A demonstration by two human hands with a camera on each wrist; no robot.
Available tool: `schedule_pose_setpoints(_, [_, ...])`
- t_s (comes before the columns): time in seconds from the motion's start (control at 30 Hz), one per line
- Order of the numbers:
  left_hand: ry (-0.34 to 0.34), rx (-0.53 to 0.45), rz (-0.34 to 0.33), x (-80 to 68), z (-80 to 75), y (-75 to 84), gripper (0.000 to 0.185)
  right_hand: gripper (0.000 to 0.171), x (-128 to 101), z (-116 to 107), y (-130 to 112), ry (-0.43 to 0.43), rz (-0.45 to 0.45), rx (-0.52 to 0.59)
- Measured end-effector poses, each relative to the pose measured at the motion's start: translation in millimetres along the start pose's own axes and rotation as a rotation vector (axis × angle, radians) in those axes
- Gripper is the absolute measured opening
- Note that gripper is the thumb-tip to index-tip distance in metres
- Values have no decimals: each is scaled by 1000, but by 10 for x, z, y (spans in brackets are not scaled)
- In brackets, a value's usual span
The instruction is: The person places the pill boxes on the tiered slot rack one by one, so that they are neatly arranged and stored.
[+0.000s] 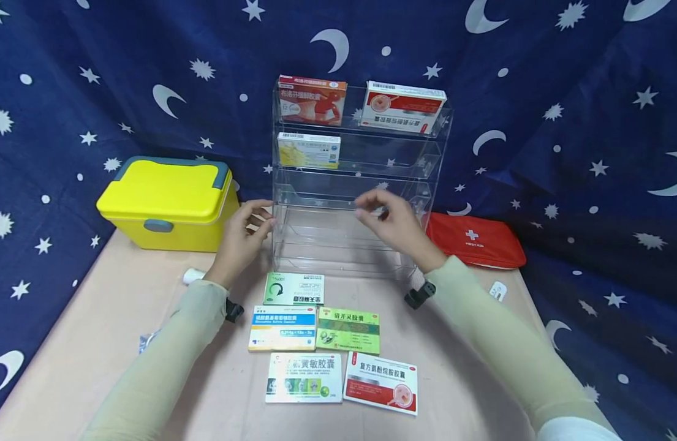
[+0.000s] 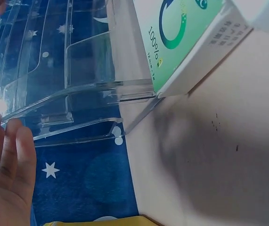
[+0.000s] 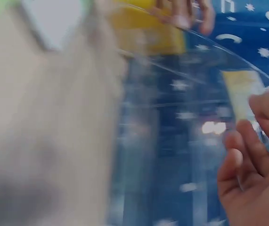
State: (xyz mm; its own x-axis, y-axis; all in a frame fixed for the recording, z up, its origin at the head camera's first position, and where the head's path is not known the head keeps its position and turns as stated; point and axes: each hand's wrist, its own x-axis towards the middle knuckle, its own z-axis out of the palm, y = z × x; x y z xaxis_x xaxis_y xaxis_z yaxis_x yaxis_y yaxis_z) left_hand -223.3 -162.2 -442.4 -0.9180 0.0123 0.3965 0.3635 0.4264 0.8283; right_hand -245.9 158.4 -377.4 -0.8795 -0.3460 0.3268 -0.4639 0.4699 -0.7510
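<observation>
A clear acrylic rack (image 1: 338, 236) with several tiers stands upright in the middle of the head view. My left hand (image 1: 243, 239) is at its left side, fingers bent loosely and fingertips at the side edge; in the left wrist view the same hand (image 2: 7, 174) meets that transparent edge. In front of the middle tiers is my right hand (image 1: 392, 223), loosely curled with nothing visible in its grasp. On the upper tiers stand an orange-red medicine box (image 1: 312, 103), a red-and-white medicine box (image 1: 402, 109) and a yellow-and-white medicine box (image 1: 308, 152).
Before the rack lie a green-and-white box (image 1: 294, 289), a blue-and-orange box (image 1: 283, 329), a green box (image 1: 348, 331), a white box (image 1: 304, 378) and a red-and-white box (image 1: 380, 384). A yellow case (image 1: 167, 205) stands left, a red first-aid pouch (image 1: 476, 241) right.
</observation>
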Motion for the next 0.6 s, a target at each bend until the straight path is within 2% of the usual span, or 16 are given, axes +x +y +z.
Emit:
schedule_pose_setpoints(0.13, [3,-8,2,-4,9,11,35,13,-618,92,312,-196,80,19])
schedule_pose_setpoints(0.27, [5,-19,-5,-15,14,13,34,17,-1186,163,590,-312,142,-14])
schedule_pose_setpoints(0.43, [8,-29,-3,-27,6,2,34,29,-1639,241,708,-350,256,-52])
schedule_pose_setpoints(0.53, [5,-35,9,-16,17,-4,34,34,-1758,254,703,-333,303,-67])
schedule_pose_setpoints(0.6, [5,-39,16,-7,29,-8,34,37,-1793,259,702,-319,297,-67])
